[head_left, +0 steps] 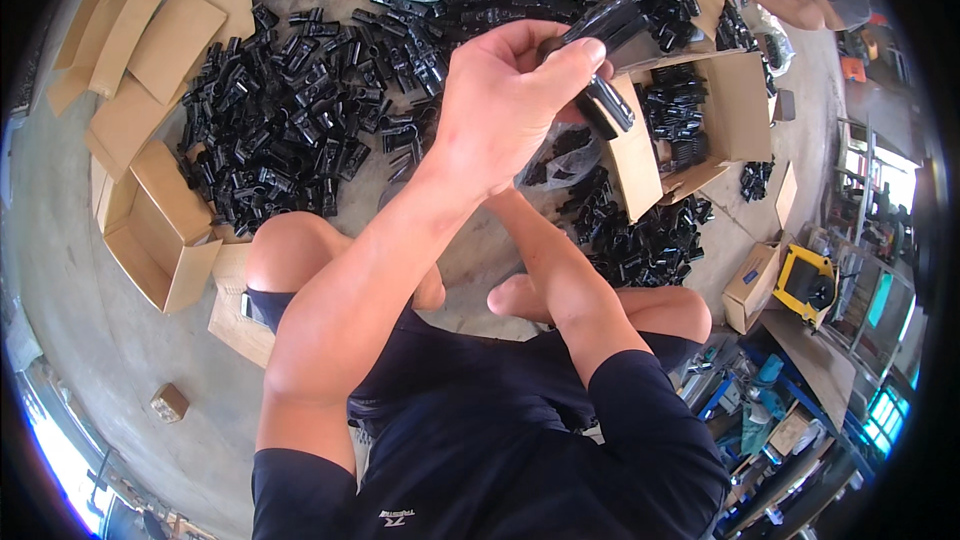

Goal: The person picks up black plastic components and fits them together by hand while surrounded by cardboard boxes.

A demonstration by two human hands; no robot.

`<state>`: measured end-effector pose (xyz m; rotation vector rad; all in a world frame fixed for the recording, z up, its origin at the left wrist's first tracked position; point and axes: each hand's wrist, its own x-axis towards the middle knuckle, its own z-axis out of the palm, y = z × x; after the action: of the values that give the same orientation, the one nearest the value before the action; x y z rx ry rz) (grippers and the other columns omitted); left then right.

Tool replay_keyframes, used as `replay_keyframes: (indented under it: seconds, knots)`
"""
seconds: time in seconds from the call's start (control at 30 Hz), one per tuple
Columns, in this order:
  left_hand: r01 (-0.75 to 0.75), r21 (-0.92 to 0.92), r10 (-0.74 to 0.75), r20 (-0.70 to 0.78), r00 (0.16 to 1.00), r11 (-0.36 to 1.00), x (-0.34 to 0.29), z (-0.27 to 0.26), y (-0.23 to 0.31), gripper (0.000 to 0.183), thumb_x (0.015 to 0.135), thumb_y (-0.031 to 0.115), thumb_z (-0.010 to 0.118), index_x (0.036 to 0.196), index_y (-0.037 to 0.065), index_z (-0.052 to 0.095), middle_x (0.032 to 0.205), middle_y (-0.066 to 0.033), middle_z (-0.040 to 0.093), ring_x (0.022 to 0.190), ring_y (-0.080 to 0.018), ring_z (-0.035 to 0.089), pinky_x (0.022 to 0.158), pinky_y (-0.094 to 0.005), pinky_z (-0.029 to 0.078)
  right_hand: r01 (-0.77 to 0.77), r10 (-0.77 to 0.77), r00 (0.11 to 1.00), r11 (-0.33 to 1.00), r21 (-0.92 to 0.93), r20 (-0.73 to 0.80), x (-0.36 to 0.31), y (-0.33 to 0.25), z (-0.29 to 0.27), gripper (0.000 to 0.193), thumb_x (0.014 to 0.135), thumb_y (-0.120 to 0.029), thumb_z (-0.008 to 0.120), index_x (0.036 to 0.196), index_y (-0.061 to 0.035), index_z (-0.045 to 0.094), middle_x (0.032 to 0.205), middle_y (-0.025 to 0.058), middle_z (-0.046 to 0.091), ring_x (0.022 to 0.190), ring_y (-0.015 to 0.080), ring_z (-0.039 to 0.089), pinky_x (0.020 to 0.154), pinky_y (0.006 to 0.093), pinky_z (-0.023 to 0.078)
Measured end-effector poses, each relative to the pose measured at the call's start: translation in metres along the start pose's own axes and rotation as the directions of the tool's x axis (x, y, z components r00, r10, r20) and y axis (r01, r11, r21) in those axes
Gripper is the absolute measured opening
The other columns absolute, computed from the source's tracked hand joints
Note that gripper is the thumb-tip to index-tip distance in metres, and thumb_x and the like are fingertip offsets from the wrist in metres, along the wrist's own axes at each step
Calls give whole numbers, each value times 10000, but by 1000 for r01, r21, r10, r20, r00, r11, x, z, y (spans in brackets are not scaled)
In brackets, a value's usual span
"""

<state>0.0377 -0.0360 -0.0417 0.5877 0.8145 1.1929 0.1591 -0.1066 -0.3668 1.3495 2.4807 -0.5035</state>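
1. The left hand (500,90) is closed on a glossy black tubular piece (612,22), thumb extended along it, raised in front of the person above the floor (90,360).
2. The right hand is hidden behind the left hand and wrist; only the right forearm (550,250) shows clearly, so I cannot tell its grip. The ownership of the fingertips just below the thumb is unclear.
3. The held piece's long axis slants, its far end pointing to the upper right; the thumb and fingers cover its near end.
4. A lower black section (610,112) sticks out below the thumb, pointing to the lower right. Whether both form one part is hard to make out.
5. Beyond the held piece, an open carton (740,105) partly hides its black contents.
6. At the upper right, another person (800,0) is cut off.
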Motion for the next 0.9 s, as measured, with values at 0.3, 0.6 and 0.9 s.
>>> replay_keyframes:
  seconds: [0.3,0.6,0.9]
  knots:
    - [-96,209,99,-6,995,973,-2,0,-7,288,966,108,690,1171,-87,633,984,-130,746,864,-153,720,754,-309,613,110,99,886,904,413,-452,-26,20,-50,166,868,-105,600,956,-31,719,988,184,714,974,345,659,875,454,518]
    - [-560,804,512,402,759,199,-19,9,-21,402,763,131,846,1118,35,684,934,-106,747,772,-196,734,679,-301,580,183,443,509,783,595,-738,-184,65,-304,150,899,19,704,1045,-3,724,959,114,717,842,199,683,783,298,534]
    - [-655,741,455,640,620,-149,-32,14,-50,420,729,151,853,1096,46,678,1002,-105,748,857,-265,746,713,-344,610,306,146,421,906,292,-895,-206,42,-305,192,785,28,757,965,-39,750,921,94,694,819,253,650,695,340,525]
